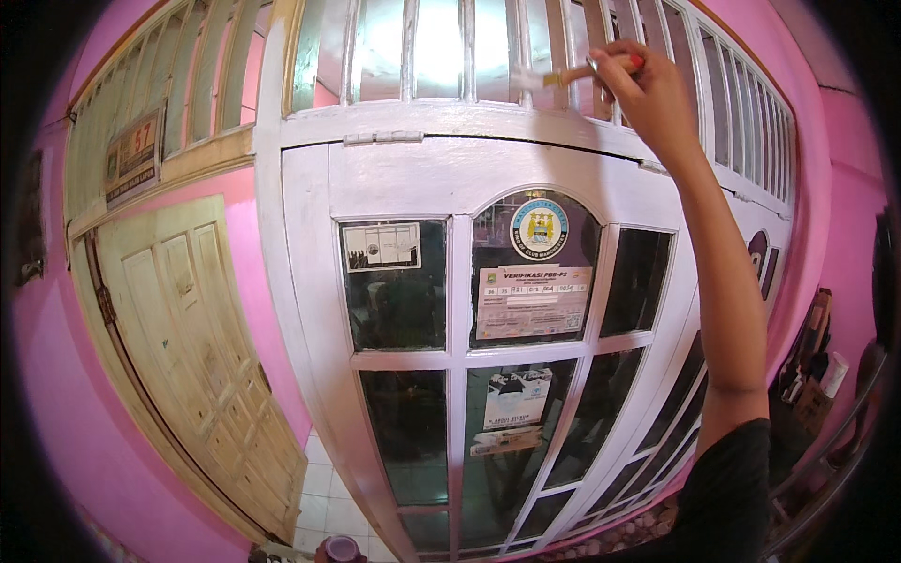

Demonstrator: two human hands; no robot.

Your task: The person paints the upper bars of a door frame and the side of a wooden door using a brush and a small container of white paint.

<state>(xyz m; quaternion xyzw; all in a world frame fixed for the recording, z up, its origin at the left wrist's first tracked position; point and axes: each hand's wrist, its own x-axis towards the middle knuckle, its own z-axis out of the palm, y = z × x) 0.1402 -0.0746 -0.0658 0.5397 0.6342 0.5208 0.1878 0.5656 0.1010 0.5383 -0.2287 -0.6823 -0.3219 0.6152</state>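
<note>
Paintbrush (pixel 571 75) is being grasped in the fingers of the right hand (pixel 649 92), its bristles pointing left near the white vertical bars (pixel 410 56) above the glazed white door (pixel 458 281). Beside a lavender-topped cup (pixel 343 549), the left hand (pixel 322 554) is barely showing; its grip I cannot tell.

Right hand (pixel 624 77): raised high, it gripped a tan wooden-handled paintbrush (pixel 574 74)!
Bristles (pixel 531 81): blurred, right by white upright slats (pixel 468 56)!
White dark-paned door (pixel 516 174): stood below!

L head cam, wide fisheye, toward white door (pixel 460 357), v. near, tilt unclear w/ warped rim
</note>
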